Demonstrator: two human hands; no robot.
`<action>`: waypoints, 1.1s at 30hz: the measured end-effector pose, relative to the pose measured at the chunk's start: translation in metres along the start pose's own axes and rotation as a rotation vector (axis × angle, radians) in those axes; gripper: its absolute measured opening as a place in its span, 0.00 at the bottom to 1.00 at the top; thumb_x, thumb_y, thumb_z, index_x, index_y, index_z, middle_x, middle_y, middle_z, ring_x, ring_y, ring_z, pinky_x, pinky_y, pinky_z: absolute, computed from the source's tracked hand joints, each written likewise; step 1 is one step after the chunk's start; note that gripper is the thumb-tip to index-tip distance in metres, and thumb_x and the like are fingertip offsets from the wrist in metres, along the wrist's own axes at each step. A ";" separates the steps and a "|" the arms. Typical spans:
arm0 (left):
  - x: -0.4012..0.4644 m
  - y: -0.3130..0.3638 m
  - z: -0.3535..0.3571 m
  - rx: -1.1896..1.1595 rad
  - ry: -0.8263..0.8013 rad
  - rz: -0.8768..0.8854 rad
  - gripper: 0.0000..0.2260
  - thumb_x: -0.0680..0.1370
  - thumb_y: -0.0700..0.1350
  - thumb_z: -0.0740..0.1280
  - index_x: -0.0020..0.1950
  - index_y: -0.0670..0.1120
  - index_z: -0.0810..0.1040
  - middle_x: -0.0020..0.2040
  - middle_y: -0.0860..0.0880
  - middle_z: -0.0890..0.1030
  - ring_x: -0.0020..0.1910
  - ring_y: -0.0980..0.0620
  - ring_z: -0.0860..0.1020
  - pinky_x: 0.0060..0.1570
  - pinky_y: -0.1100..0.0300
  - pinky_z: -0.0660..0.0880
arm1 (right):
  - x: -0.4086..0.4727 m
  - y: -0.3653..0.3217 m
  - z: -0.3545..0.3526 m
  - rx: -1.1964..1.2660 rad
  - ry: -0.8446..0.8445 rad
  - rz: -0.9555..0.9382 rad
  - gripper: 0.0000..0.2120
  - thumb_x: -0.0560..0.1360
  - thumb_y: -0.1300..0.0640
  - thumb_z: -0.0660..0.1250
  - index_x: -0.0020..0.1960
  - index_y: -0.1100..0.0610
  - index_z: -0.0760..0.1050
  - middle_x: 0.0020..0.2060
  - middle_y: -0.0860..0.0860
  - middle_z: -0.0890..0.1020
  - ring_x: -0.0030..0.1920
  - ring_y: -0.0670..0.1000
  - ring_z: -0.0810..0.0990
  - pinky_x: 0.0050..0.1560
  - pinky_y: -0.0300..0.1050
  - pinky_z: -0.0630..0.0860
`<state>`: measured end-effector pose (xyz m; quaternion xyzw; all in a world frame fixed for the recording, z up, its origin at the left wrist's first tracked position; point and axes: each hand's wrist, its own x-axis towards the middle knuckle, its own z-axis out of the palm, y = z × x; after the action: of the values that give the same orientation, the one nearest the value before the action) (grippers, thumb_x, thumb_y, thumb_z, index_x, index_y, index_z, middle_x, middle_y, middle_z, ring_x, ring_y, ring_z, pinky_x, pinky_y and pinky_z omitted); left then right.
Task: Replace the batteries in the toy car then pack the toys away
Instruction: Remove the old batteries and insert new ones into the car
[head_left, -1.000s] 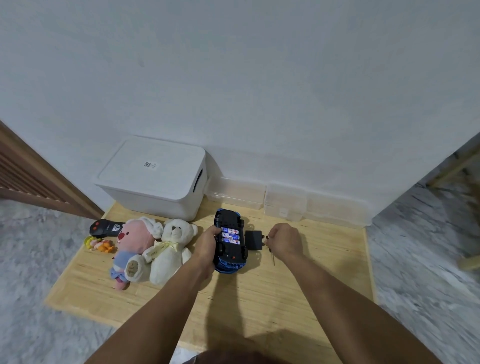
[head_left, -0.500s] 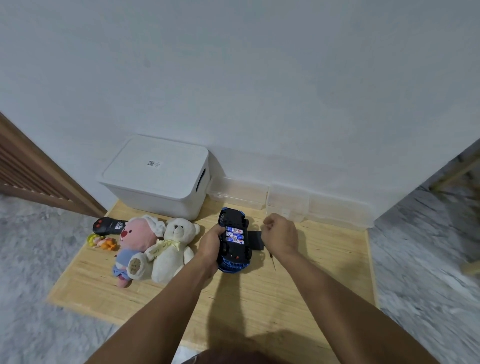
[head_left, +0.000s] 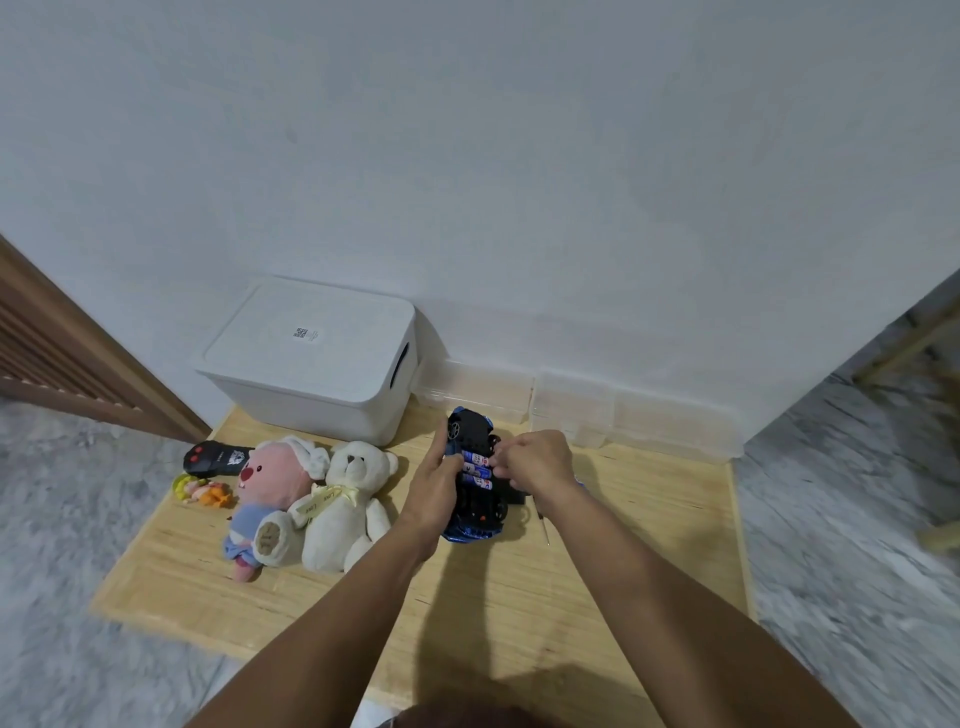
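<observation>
— Where is the car (head_left: 475, 483)?
— Upside down near the middle of the wooden board (head_left: 519, 613), its underside up, batteries (head_left: 477, 470) showing in the open bay.
— And the hands?
— The left hand (head_left: 434, 486) grips the car's left flank, thumb over the underside, fingers stretched along the side. The right hand (head_left: 535, 460) has its fingertips curled at the batteries' right ends; whether it really pinches one cannot be told.
— What lies around it?
— A black cover (head_left: 517, 496) and a thin screwdriver (head_left: 543, 525) sit just right of the car. To the left lie a white bear (head_left: 345, 506), a pink plush (head_left: 270, 493), a small figure (head_left: 205, 491) and a remote (head_left: 213, 457). A lidded white box (head_left: 311, 358) stands behind, by the wall.
</observation>
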<state>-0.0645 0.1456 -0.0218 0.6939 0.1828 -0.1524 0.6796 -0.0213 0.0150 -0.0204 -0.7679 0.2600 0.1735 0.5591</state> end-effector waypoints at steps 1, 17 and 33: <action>-0.001 -0.001 0.001 0.031 -0.011 0.016 0.27 0.80 0.42 0.55 0.74 0.67 0.61 0.60 0.50 0.80 0.53 0.52 0.80 0.48 0.60 0.76 | -0.001 -0.001 0.000 0.031 0.008 0.021 0.04 0.70 0.64 0.70 0.39 0.58 0.83 0.35 0.52 0.86 0.36 0.49 0.85 0.35 0.40 0.76; -0.006 -0.005 0.015 0.009 -0.068 0.066 0.27 0.83 0.39 0.53 0.77 0.63 0.55 0.64 0.56 0.76 0.56 0.57 0.77 0.42 0.73 0.75 | -0.008 -0.015 0.000 0.249 -0.055 0.115 0.04 0.71 0.67 0.69 0.40 0.61 0.80 0.36 0.55 0.85 0.31 0.48 0.80 0.28 0.37 0.70; -0.005 -0.006 0.013 -0.034 -0.038 0.094 0.27 0.82 0.38 0.56 0.76 0.63 0.59 0.63 0.54 0.78 0.53 0.61 0.78 0.44 0.70 0.76 | -0.006 -0.006 -0.015 0.038 -0.063 0.211 0.08 0.68 0.64 0.70 0.47 0.62 0.82 0.34 0.54 0.83 0.31 0.48 0.78 0.30 0.39 0.69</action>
<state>-0.0715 0.1324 -0.0248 0.6870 0.1398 -0.1303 0.7011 -0.0228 0.0037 -0.0076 -0.7196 0.3249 0.2506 0.5602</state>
